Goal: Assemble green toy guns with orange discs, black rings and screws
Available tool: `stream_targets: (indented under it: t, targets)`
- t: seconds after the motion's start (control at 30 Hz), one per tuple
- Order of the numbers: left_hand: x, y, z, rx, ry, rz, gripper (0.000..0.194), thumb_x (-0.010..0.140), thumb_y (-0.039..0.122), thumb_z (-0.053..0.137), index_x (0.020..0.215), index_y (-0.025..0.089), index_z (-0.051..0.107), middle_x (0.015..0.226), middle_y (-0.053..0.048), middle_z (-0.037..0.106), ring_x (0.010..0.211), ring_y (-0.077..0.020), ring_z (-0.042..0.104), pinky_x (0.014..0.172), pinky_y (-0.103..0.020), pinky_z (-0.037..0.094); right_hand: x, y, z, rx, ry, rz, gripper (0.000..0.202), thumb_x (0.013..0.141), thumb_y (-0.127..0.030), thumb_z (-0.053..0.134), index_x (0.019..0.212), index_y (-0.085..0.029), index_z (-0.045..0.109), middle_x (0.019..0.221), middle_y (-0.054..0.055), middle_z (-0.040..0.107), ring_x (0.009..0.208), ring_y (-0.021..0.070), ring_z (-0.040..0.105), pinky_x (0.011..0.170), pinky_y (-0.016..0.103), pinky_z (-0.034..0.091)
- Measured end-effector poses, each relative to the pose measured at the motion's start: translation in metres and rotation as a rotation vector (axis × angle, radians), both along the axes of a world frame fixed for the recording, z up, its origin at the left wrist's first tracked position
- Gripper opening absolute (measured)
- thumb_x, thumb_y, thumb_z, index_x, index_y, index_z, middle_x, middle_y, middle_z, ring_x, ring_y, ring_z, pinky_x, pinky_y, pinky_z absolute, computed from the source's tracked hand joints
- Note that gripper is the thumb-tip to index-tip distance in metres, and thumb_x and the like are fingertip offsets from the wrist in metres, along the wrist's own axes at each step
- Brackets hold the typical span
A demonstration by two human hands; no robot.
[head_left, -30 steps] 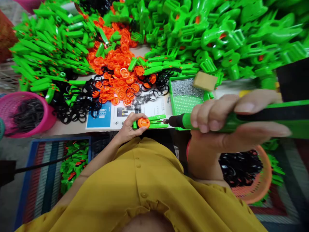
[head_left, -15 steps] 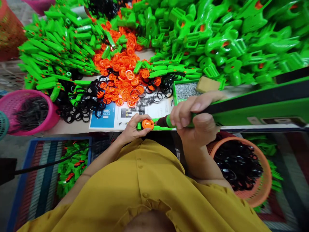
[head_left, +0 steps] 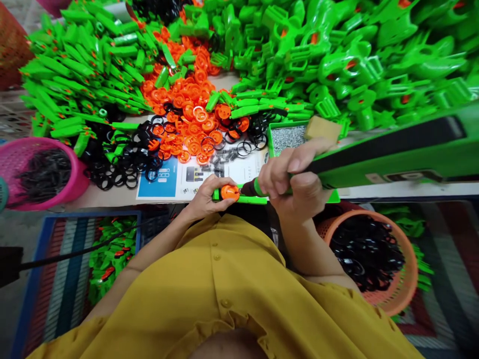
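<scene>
Pinched between the thumb and fingers of my left hand (head_left: pixel 209 195) is a green plastic toy part (head_left: pixel 252 199) topped by a round orange disc (head_left: pixel 229 193). It lies at the table's front edge. My right hand (head_left: pixel 297 182) is wrapped around a green and black electric screwdriver (head_left: pixel 389 154), whose dark tip meets the right side of the orange disc. Whether a screw sits under the tip is hidden. Beyond my hands are small springs (head_left: pixel 226 155) on a printed sheet (head_left: pixel 187 183), and a green tray (head_left: pixel 288 138) of tiny metal pieces.
Orange discs (head_left: pixel 194 119), black rings (head_left: pixel 116 169) and green parts (head_left: pixel 337 60) are heaped across the table. A yellowish block (head_left: pixel 322 128) rests by the tray. A pink basket (head_left: pixel 80 174) stands left, an orange basket (head_left: pixel 409 279) of black parts lower right, a blue crate (head_left: pixel 37 259) lower left.
My right hand and the screwdriver have shifted slightly left, and the screwdriver body has tilted, its rear higher in view. My left hand keeps its hold on the toy part.
</scene>
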State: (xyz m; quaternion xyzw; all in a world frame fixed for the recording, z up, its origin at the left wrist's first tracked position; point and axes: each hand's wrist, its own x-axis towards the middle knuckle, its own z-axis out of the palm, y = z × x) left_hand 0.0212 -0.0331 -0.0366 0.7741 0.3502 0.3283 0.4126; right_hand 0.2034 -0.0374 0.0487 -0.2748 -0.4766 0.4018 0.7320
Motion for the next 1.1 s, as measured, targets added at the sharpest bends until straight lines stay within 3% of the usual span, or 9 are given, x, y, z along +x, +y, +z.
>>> stream_targets:
  t: [0.13, 0.2, 0.33, 0.43, 0.63, 1.1]
  targets:
    - [0.002, 0.000, 0.005, -0.023, 0.022, -0.011, 0.030, 0.085, 0.038, 0.066, 0.110, 0.022, 0.065, 0.097, -0.004, 0.066, 0.086, -0.0180, 0.053, 0.082, -0.031, 0.043, 0.008, 0.005, 0.007, -0.053, -0.089, 0.085, 0.050, 0.062, -0.069, 0.079, 0.071, -0.027, 0.052, 0.045, -0.010, 0.043, 0.034, 0.0099, 0.040, 0.034, 0.026, 0.038]
    - [0.001, 0.000, 0.006, -0.043, 0.038, 0.003, 0.030, 0.085, 0.038, 0.066, 0.110, 0.022, 0.066, 0.098, -0.004, 0.065, 0.086, -0.0181, 0.054, 0.082, -0.031, 0.044, 0.019, 0.004, 0.016, 0.016, -0.104, 0.097, 0.054, 0.062, -0.074, 0.076, 0.068, -0.027, 0.050, 0.041, -0.012, 0.038, 0.030, 0.0090, 0.036, 0.030, 0.024, 0.035]
    - [-0.001, 0.001, 0.006, -0.063, 0.051, 0.022, 0.033, 0.084, 0.040, 0.067, 0.111, 0.021, 0.068, 0.098, -0.005, 0.065, 0.089, -0.0192, 0.056, 0.084, -0.032, 0.045, 0.053, -0.012, 0.022, 0.149, -0.041, -0.175, 0.048, 0.071, -0.066, 0.075, 0.069, -0.026, 0.049, 0.040, -0.012, 0.032, 0.028, 0.0072, 0.032, 0.028, 0.020, 0.031]
    - [-0.003, 0.002, 0.004, -0.096, 0.008, 0.042, 0.035, 0.085, 0.043, 0.066, 0.112, 0.020, 0.067, 0.103, -0.006, 0.067, 0.094, -0.0203, 0.059, 0.089, -0.033, 0.046, 0.073, -0.024, 0.006, 0.068, -0.066, -0.365, 0.043, 0.070, -0.057, 0.081, 0.069, -0.025, 0.051, 0.043, -0.011, 0.035, 0.030, 0.0069, 0.034, 0.029, 0.020, 0.031]
    - [-0.006, 0.003, 0.002, -0.110, -0.063, 0.084, 0.040, 0.083, 0.049, 0.067, 0.108, 0.018, 0.067, 0.106, -0.008, 0.069, 0.095, -0.0211, 0.062, 0.091, -0.034, 0.047, 0.082, -0.034, -0.031, -0.111, -0.083, -0.473, 0.039, 0.067, -0.049, 0.083, 0.070, -0.023, 0.054, 0.043, -0.010, 0.043, 0.031, 0.0081, 0.040, 0.032, 0.021, 0.033]
    - [-0.007, 0.003, 0.000, -0.118, -0.072, 0.082, 0.041, 0.082, 0.052, 0.068, 0.107, 0.019, 0.067, 0.107, -0.008, 0.070, 0.096, -0.0219, 0.063, 0.092, -0.035, 0.048, 0.084, -0.040, -0.045, -0.188, -0.071, -0.540, 0.045, 0.063, -0.053, 0.084, 0.068, -0.024, 0.050, 0.043, -0.011, 0.041, 0.032, 0.0086, 0.042, 0.034, 0.022, 0.034]
